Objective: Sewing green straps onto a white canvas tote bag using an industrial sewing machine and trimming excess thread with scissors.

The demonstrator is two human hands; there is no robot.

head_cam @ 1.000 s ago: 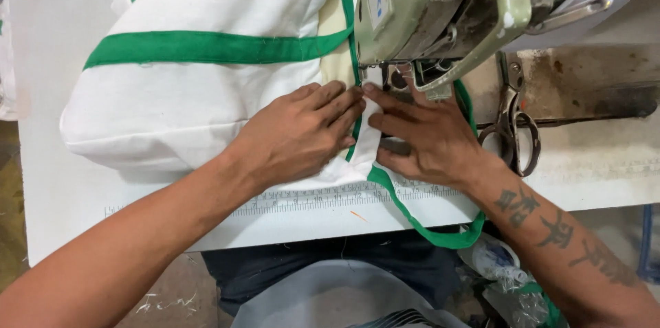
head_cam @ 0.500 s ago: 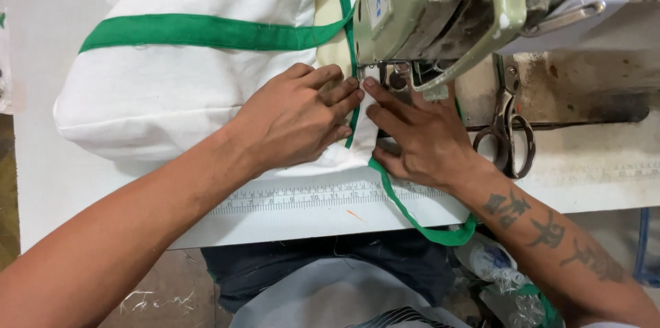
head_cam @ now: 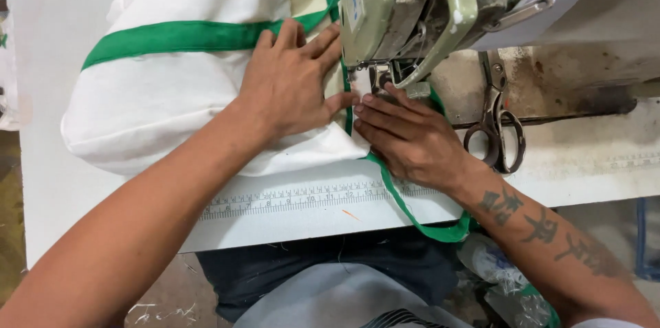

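my left hand (head_cam: 292,84) lies flat, fingers spread, pressing the white bag (head_cam: 179,94); right hand (head_cam: 412,139) fingers together pin the green tape (head_cam: 192,34) at the sewing machine (head_cam: 412,12) foot. top band looks sewn, loose tape hangs off the table (head_cam: 309,211) edge. scissors (head_cam: 496,125) close on the right, more room left.

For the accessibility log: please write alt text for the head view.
Two bare hands press white fabric with green trim flat at the needle of a pale green sewing machine; left hand on the fabric, right hand beside the foot. Scissors lie to the right on the white table.
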